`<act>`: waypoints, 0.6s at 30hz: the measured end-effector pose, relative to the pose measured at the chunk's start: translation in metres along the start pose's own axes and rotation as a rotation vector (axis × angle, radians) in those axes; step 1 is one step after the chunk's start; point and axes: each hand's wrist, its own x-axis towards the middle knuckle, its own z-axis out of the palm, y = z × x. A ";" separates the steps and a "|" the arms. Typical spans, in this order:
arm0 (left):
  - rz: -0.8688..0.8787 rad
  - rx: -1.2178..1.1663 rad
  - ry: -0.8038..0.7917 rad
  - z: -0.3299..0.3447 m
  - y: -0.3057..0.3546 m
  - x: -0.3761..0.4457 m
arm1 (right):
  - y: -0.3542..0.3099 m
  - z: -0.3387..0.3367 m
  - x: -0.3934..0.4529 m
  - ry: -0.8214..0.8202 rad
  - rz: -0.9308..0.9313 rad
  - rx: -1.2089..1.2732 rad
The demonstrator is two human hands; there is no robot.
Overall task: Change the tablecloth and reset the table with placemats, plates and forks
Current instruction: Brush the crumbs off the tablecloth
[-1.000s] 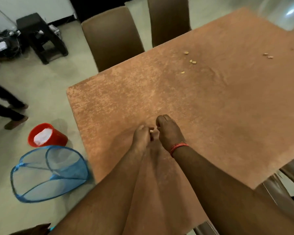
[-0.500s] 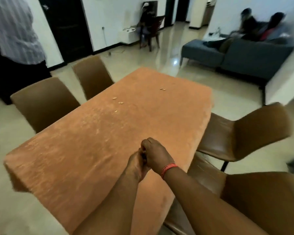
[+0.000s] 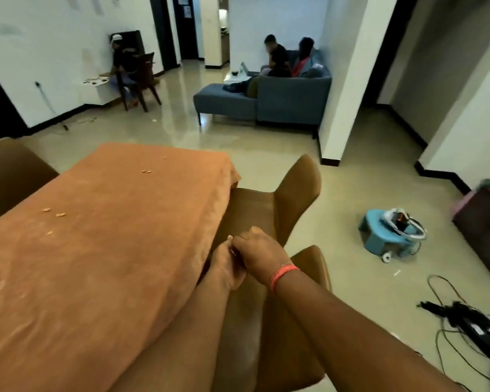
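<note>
one orange tablecloth (image 3: 96, 250) covers the table, with several crumbs (image 3: 146, 171) on it. left hand (image 3: 224, 267) and right hand (image 3: 259, 254) meet at its right edge, fingers curled; what they hold cannot be told. three brown chairs (image 3: 297, 190) visible; grey sofa (image 3: 280, 100) beyond, glossy floor.

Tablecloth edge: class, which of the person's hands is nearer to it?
Left. The left hand is against the tablecloth edge; the right hand is just beyond it, over the chair.
</note>
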 end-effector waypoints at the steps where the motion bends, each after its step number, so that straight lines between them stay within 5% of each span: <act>1: -0.027 0.009 -0.010 0.029 -0.025 0.010 | 0.033 -0.009 -0.018 0.013 -0.003 -0.036; 9: -0.118 0.172 -0.049 0.234 -0.182 0.057 | 0.254 -0.076 -0.132 0.051 0.109 -0.127; 18: -0.215 0.183 -0.031 0.359 -0.247 0.129 | 0.401 -0.098 -0.167 0.010 0.272 -0.123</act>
